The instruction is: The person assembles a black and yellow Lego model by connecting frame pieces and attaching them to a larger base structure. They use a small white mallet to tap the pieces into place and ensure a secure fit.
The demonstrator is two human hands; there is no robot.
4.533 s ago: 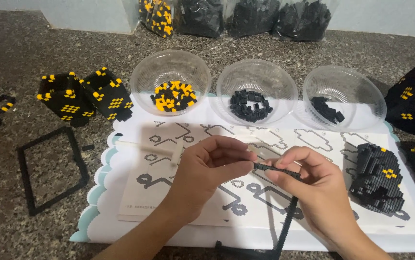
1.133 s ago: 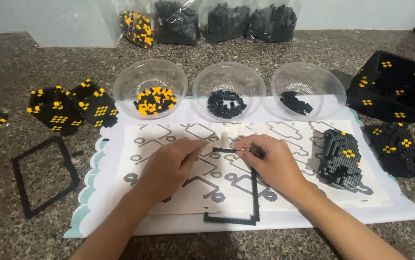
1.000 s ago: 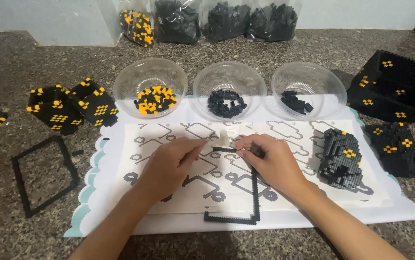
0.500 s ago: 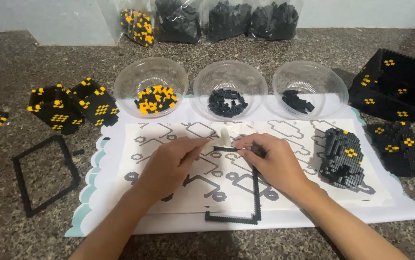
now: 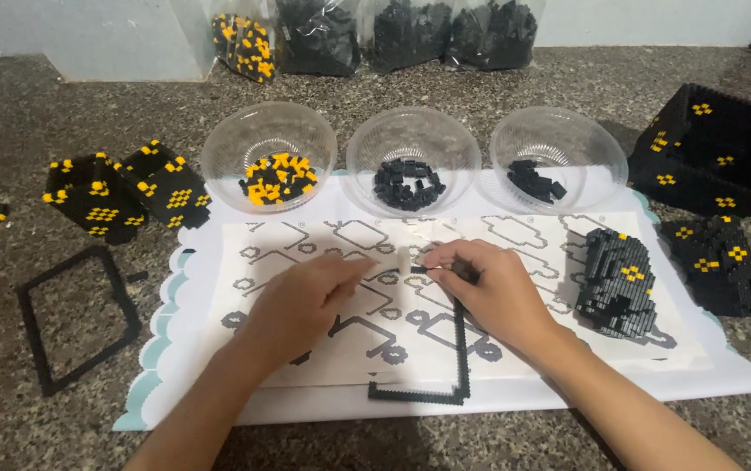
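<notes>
The fingers (image 5: 445, 262) of the right hand (image 5: 489, 292) are pinched together on the top end of a thin black L-shaped strip of small building bricks (image 5: 460, 349), which lies flat on a white printed instruction sheet (image 5: 515, 235). The left hand (image 5: 301, 305) rests palm down on that sheet, its fingers (image 5: 353, 266) stretched out loosely toward the right hand's fingertips and gripping nothing that can be seen. Just right of the right hand stands a rounded black brick model with yellow spots (image 5: 615, 279). Beyond the sheet sit three clear plastic bowls: one of yellow and black bricks (image 5: 269, 157), two of black bricks (image 5: 412, 161). A black square brick frame (image 5: 74, 323) lies on the speckled stone bench (image 5: 35, 113) at left.
</notes>
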